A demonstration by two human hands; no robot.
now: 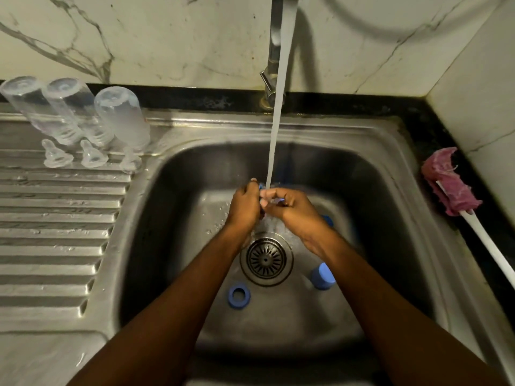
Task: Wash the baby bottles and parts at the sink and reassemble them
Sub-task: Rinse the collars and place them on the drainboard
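Left hand (245,203) and right hand (291,208), fingers curled, together grip a small blue part (261,186) in the tap stream (274,135) just beyond the drain (266,259); a blue ring (231,295) lies left of it, a blue cap (322,275) right.

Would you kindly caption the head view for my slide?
Left hand and right hand rinse a blue part under the tap; three bottles drain nearby.

blue ring (238,297), blue cap (322,276), pink brush (450,183), white grey-veined marble wall (139,37)
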